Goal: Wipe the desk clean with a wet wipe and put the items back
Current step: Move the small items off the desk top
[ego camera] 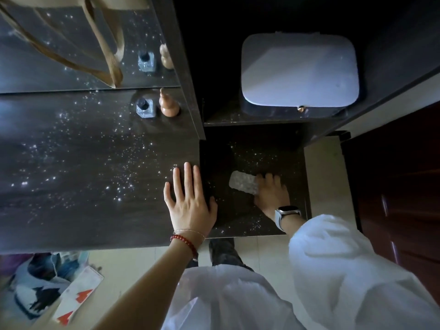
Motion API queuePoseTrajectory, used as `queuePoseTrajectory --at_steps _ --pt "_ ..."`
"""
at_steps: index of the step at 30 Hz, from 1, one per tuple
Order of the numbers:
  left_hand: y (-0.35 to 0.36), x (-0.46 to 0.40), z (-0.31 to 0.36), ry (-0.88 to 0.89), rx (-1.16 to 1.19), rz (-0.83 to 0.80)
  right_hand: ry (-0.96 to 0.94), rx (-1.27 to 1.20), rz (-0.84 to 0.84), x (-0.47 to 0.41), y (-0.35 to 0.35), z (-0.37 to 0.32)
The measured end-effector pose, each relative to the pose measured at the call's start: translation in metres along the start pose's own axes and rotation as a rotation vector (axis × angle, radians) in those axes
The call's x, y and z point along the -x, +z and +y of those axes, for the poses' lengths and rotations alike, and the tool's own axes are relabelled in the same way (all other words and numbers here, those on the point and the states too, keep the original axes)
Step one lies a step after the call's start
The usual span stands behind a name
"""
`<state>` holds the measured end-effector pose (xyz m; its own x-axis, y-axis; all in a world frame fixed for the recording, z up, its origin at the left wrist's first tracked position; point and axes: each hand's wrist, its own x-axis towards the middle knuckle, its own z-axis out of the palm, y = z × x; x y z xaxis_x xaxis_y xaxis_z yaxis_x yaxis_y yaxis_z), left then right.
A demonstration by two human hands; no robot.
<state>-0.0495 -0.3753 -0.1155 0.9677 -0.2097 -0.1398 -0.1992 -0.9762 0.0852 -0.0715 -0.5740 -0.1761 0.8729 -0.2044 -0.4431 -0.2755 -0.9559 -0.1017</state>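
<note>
A dark speckled desk top [71, 167] fills the left. My left hand [189, 198] lies flat and open on its right edge, fingers spread. To the right sits a lower dark shelf [252, 151]. There my right hand [271, 194], with a watch on the wrist, presses a crumpled white wet wipe [242, 184] onto the shelf surface. A small glass bottle with a black cap [144, 107] and a wooden gourd figure [168, 105] stand at the back of the desk, against a mirror.
A white rounded box [298, 70] sits on a higher shelf at the back right. A beige bag strap [112, 48] shows in the mirror. On the floor at lower left lie a bag of items [45, 282] and a white-and-orange package [76, 296]. A dark red cabinet [400, 198] stands on the right.
</note>
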Motion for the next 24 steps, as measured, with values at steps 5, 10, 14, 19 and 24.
queuePoseTrajectory --at_steps 5,10,14,19,24 --pt "-0.002 0.0 0.002 -0.006 0.004 0.011 -0.024 -0.486 0.245 0.042 -0.017 -0.006" --pt "-0.008 0.0 0.003 -0.004 0.036 -0.018 -0.116 -0.589 0.642 0.067 -0.074 -0.027" --pt "-0.012 0.0 0.002 -0.005 0.043 -0.043 -0.165 -0.627 0.804 0.051 -0.128 -0.054" --pt "-0.011 0.001 0.0 0.008 0.058 -0.047 -0.15 -0.529 0.825 0.023 -0.152 -0.09" --pt "-0.008 0.0 -0.003 0.023 0.064 -0.038 -0.126 -0.522 0.776 0.013 -0.146 -0.106"
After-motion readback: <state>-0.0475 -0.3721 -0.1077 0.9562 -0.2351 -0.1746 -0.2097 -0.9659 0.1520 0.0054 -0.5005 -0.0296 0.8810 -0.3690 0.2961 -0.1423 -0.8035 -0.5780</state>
